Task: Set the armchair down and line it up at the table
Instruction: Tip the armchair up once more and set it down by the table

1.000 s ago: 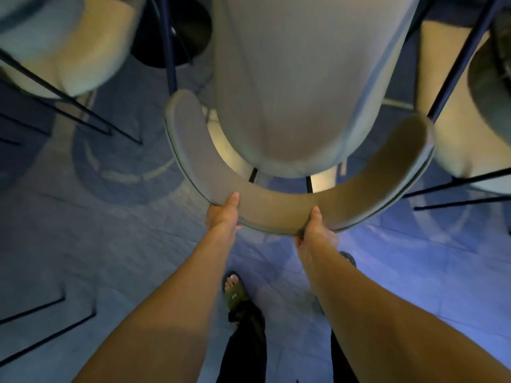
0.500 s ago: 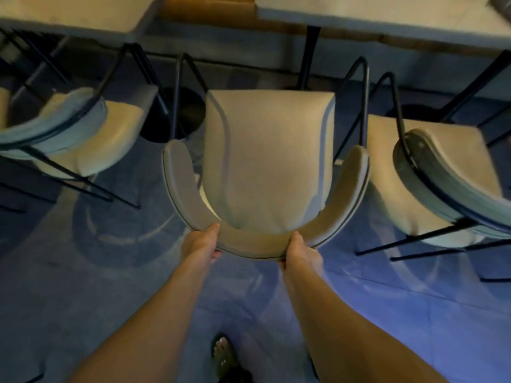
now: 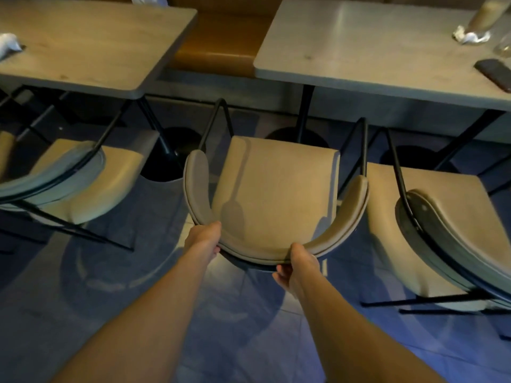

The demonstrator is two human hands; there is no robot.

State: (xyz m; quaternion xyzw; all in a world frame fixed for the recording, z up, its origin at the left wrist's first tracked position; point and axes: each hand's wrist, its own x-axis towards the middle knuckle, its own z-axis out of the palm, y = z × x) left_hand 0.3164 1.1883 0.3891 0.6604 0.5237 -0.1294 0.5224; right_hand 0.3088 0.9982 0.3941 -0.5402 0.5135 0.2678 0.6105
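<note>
A beige armchair [image 3: 276,189] with a curved backrest and black metal frame stands in the middle, its seat facing the gap between two tables. My left hand [image 3: 204,239] grips the left part of the curved backrest. My right hand [image 3: 298,265] holds the backrest's lower right rim, fingers curled under it. The grey table [image 3: 373,45] at the upper right has its near left corner above the chair's front. Whether the chair's legs touch the floor is hidden by the seat.
A second table [image 3: 83,42] is at the upper left. Matching armchairs stand close on the left [image 3: 74,183] and right [image 3: 442,225]. A brown bench [image 3: 221,40] runs behind the tables. A phone [image 3: 495,74], a glass and crumpled paper lie on the right table.
The armchair has moved away from me toward the tables, with both hands still on its backrest. My view has lifted, so both tabletops now show.
</note>
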